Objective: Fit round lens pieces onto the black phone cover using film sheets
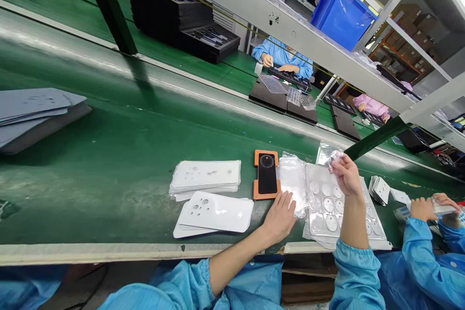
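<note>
My left hand (280, 217) lies with fingers extended at the lower edge of a stack of clear plastic bags (292, 179). Just beyond it stands an orange fixture (256, 190) with a black phone-shaped plate (267, 177) in it. My right hand (347, 175) is raised and closed, pinching a small clear plastic piece (334, 157) whose exact kind I cannot make out. Beneath that hand is a clear blister tray (317, 220) with round white-rimmed parts in its pockets. To the left are two stacks of white phone-shaped sheets (207, 174), the nearer one (221, 213) fanned out.
Grey sheets (32, 106) are piled at far left. On the right, a co-worker's hands (425, 208) hold something pale, near small white cards (379, 190). A green post (378, 136) rises behind my right hand. Across the line, a person in blue (286, 58) works.
</note>
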Demonstrator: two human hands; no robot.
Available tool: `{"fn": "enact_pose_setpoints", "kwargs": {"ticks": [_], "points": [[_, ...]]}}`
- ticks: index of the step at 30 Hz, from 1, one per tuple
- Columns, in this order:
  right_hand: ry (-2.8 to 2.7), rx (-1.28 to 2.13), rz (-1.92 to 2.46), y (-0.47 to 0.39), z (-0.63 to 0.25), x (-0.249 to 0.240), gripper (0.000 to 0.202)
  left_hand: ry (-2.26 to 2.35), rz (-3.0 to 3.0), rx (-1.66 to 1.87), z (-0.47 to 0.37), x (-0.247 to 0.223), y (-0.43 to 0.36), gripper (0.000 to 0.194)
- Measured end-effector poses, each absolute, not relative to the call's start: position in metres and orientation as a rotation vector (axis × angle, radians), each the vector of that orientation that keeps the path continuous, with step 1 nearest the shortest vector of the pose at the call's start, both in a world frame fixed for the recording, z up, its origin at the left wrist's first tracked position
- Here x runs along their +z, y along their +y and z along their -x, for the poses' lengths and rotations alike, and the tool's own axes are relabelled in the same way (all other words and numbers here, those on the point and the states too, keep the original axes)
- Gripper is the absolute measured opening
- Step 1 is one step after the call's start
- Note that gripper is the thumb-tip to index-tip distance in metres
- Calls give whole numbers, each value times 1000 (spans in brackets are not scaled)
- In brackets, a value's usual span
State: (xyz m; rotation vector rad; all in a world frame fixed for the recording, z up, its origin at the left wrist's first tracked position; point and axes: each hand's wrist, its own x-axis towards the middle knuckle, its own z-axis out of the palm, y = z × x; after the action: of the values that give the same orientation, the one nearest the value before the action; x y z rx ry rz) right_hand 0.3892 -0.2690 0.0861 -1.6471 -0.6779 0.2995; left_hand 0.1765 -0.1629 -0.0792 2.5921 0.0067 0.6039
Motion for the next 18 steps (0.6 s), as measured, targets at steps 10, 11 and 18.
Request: {"fn": "enact_pose_setpoints", "kwargs": {"ticks": [10, 11, 18], "points": [[-772, 202, 2268, -218, -370, -49, 47, 173, -2347, 948, -175, -47, -149, 35], [-787, 169, 2328, -218, -370, -55, 50, 139, -2422, 871, -179, -52, -153, 40], [-1033, 186, 2571, -202, -419, -42, 102, 58, -2734, 465, -192, -94, -177, 64]]}}
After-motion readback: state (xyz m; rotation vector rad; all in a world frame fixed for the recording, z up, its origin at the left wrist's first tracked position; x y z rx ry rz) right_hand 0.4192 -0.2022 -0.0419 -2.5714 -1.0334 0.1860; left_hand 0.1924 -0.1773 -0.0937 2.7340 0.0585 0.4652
